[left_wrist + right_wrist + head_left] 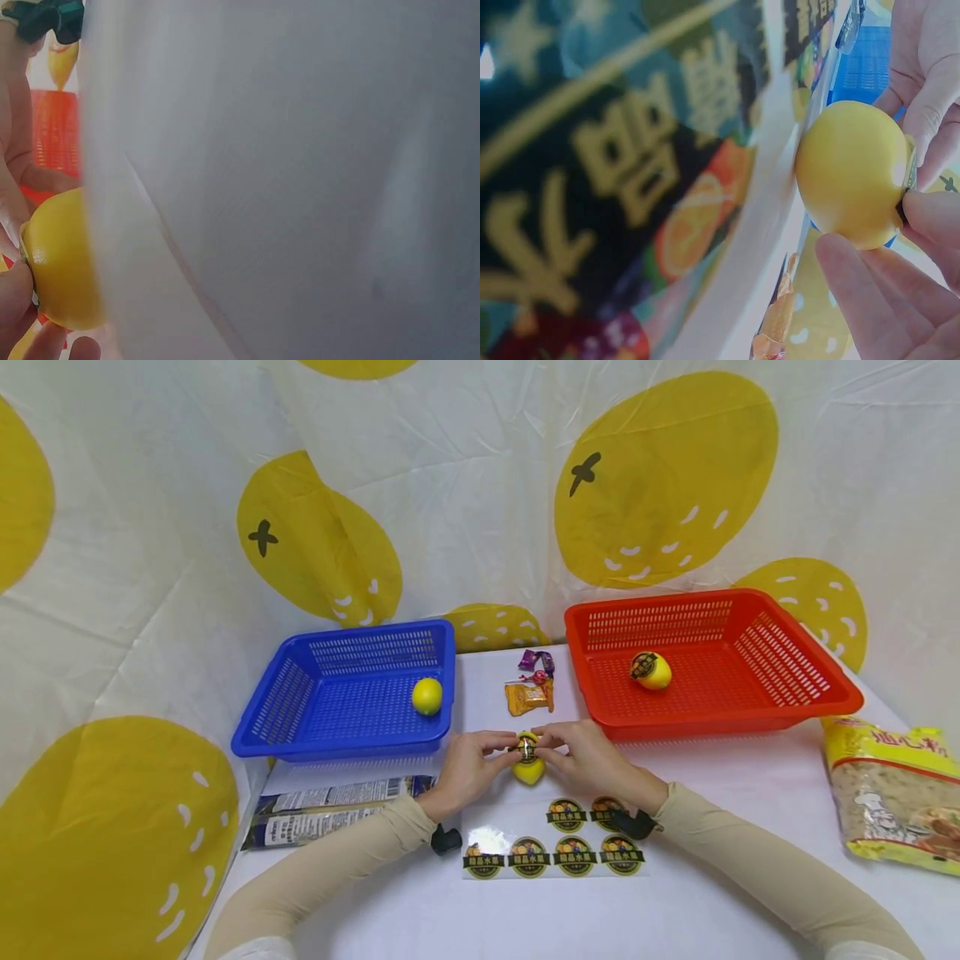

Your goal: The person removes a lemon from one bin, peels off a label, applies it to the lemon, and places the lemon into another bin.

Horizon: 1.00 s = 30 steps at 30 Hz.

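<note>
Between both hands is a yellow lemon (529, 772) with a dark round label (527, 746) on its upward side. My left hand (467, 764) pinches the lemon from the left, thumb at the label's edge. From the right, my right hand (588, 756) grips it the same way, fingertips close to the other hand's. The right wrist view shows the lemon (851, 169) from the side, with fingers under it and a thumb on the label. Just in front lies a sticker sheet (517, 822) with several matching labels, partly covered by the right wrist's black strap.
A blue basket (258, 727) at back left holds one plain lemon (427, 696). The red basket (712, 722) at back right holds a labelled lemon (657, 674). Wrapped sweets (529, 696) lie between them. Long packets (322, 814) lie left, a yellow-edged bag (892, 793) right.
</note>
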### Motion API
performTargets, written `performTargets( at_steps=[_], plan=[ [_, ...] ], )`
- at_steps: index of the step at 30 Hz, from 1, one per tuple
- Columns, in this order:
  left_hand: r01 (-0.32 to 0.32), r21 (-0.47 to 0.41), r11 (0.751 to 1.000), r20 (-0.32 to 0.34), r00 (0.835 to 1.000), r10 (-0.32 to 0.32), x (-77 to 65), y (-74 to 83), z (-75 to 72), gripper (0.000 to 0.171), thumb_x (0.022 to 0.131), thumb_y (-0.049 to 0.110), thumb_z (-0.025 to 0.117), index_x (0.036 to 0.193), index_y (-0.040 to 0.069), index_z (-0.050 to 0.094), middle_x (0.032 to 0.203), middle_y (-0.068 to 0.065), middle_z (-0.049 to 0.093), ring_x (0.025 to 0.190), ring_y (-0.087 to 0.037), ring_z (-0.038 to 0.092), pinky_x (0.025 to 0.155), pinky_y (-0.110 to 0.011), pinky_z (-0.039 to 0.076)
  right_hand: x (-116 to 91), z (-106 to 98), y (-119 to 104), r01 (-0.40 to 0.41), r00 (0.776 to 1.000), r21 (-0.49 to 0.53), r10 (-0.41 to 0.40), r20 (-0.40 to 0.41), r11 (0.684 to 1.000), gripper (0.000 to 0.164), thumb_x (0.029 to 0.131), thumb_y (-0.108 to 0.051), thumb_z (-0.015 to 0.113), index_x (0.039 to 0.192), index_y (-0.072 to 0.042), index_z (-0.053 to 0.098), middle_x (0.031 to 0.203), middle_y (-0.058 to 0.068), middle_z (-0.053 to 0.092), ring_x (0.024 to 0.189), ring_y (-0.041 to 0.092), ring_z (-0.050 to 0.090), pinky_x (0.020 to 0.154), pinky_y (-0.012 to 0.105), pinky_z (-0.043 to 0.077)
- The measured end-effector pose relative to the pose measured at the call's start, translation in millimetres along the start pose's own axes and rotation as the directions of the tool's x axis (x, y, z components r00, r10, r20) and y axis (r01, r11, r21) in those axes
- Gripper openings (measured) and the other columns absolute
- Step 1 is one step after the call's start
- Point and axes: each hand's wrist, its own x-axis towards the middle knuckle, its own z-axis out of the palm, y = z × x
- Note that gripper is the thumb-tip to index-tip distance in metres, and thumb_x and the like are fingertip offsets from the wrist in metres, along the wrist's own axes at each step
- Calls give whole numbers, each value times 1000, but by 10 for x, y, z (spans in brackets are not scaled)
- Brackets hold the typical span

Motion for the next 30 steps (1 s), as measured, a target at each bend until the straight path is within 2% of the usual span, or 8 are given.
performTargets(
  at_steps=[6,12,18,25,30],
  plan=[
    [13,4,1000,8,1000,-13,-7,8,3,27,90,20,79,115,11,78,121,-5,77,114,-24,73,95,-41,60,-14,14,11,8,1000,3,-8,-19,1000,3,90,-13,79,93,-13,79,116,10,78,107,27,75,88,42,63],
    [-12,30,999,5,1000,12,12,5,8,24,89,19,80,111,9,79,121,-6,77,114,-24,74,93,-38,61,-25,26,15,50,997,-40,-53,-54,998,9,88,-17,80,96,-12,83,116,10,78,107,27,76,86,42,63],
    [0,33,999,8,1000,0,18,2,4,23,89,19,81,110,11,80,121,-4,77,114,-23,74,93,-38,61,-21,19,-20,48,997,-40,-50,-51,998,10,89,-18,80,95,-11,82,115,10,79,106,27,76,82,39,64],
    [1,13,1000,6,1000,-1,21,-17,3,25,89,22,81,112,12,79,119,-3,78,112,-21,74,95,-37,60,-19,-12,-11,54,999,0,-54,2,999,33,88,-23,82,118,-12,77,114,6,78,91,22,77,79,38,65],
    [8,-42,999,26,1000,-7,15,-24,-3,28,89,21,81,116,12,78,119,-3,77,113,-20,73,97,-35,59,-15,-13,-17,52,999,-3,-52,-1,999,37,86,-26,83,120,-10,77,112,5,77,92,19,76,81,41,63]
  ],
)
